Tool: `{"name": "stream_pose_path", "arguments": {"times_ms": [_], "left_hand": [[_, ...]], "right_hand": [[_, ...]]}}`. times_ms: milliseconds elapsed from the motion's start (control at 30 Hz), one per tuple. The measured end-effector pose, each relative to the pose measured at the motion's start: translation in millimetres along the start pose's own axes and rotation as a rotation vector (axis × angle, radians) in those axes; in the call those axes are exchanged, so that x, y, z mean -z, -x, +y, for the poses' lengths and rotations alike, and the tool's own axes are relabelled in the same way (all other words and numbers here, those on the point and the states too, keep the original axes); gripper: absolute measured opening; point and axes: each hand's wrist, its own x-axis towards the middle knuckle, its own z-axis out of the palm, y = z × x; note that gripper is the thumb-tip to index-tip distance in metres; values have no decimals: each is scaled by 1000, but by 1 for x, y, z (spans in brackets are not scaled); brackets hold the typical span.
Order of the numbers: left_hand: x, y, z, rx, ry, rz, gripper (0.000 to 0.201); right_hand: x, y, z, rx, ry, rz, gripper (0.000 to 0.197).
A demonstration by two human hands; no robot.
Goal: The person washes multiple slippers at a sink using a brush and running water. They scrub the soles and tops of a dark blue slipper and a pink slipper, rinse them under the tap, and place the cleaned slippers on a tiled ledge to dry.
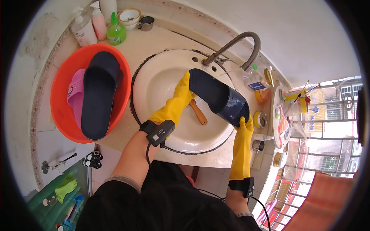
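Both my hands wear long yellow rubber gloves and hold one dark navy slide sandal (212, 90) over the white sink (152, 88). My left hand (183, 92) grips its heel end, while my right hand (244, 125) pinches the toe end at the lower right. The strap looks wet and shiny. Under the sandal lies a brush, its orange-brown handle (198, 112) showing in the basin; its head is hidden. To the left, an orange-red basin (58, 98) holds another navy slide sandal (98, 92) and a pink slipper (77, 92).
A curved metal faucet (250, 36) rises behind the sink. Pump bottles (115, 32), a bowl (129, 16) and a metal cup (146, 23) line the back left. Jars and bottles (254, 82) crowd the right ledge beside a barred window (327, 131).
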Motion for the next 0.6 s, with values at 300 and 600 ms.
{"name": "stream_pose_path", "arguments": {"times_ms": [300, 600], "left_hand": [[-35, 4, -1, 936, 1027, -50, 60], [-10, 15, 33, 579, 819, -297, 57]], "right_hand": [[31, 27, -15, 34, 158, 132, 40], [-1, 16, 65, -270, -468, 31, 32]]}}
